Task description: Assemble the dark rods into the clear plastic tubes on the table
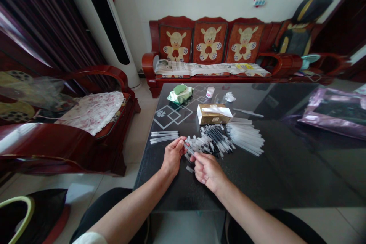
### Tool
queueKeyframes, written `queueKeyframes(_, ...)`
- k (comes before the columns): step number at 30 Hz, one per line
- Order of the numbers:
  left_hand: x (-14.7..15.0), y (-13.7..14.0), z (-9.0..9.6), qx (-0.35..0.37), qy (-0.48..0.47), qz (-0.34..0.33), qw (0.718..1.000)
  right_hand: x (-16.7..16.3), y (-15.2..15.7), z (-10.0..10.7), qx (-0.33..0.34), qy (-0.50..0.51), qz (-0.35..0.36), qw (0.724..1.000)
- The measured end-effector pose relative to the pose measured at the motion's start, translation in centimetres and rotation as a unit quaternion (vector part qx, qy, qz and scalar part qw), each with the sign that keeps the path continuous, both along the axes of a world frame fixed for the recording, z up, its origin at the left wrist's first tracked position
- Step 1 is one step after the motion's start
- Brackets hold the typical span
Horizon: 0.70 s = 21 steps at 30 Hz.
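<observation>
Between my two hands, above the dark table, is a slim translucent pen (pixel 188 148). My left hand (pixel 172 157) pinches its upper left end with thumb and fingertips. The lower right end sits in the closed fingers of my right hand (pixel 208 169). Just beyond my hands lies a heap of clear pen caps (pixel 199 145). Beside it are black-tipped pen refills (pixel 217 136), then a fanned pile of frosted pen barrels (pixel 246 136). Several capped-looking pens (pixel 164 134) lie in a row left of my left hand. One loose cap (pixel 189 169) rests near my right hand.
Behind the piles stand a tissue box (pixel 214 115), a green wipes pack (pixel 180 94), a small jar (pixel 210 92) and a crumpled tissue (pixel 230 97). A purple plastic bag (pixel 334 112) lies on the right. A wooden armchair (pixel 100 118) flanks the table's left edge.
</observation>
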<state>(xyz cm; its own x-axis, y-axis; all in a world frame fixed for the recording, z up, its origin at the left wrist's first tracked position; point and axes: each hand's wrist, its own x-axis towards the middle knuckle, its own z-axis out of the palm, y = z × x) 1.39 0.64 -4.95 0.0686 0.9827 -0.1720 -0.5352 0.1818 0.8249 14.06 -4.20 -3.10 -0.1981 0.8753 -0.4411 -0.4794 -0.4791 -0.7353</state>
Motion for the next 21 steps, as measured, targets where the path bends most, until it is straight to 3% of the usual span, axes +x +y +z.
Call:
queueKeyframes(6,-0.7,0.7,0.2,0.005,0.048,-0.030,0.998,1.2,0.7,0.1,0.044,-0.095,0.024,0.994)
queueKeyframes(12,-3.1,2.3,1.7,0.060,0.156,-0.170,0.971,3.6,1.8,0.6,0.071,-0.180,0.093,0.977)
queueKeyframes(15,-4.5,3.2,2.6,0.099,0.209,-0.209,0.950,4.7,2.2,0.6,0.105,-0.254,0.081,0.958)
queueKeyframes(17,-5.9,4.2,2.9,0.119,0.245,-0.157,0.949,5.4,2.6,0.6,0.138,-0.329,0.041,0.933)
queueKeyframes(18,-6.7,4.7,3.0,0.121,0.269,-0.101,0.950,5.8,2.7,0.6,0.147,-0.356,0.023,0.923)
queueKeyframes(21,-9.3,6.5,2.7,0.105,0.370,0.017,0.923,6.7,3.1,0.8,0.142,-0.378,0.003,0.915)
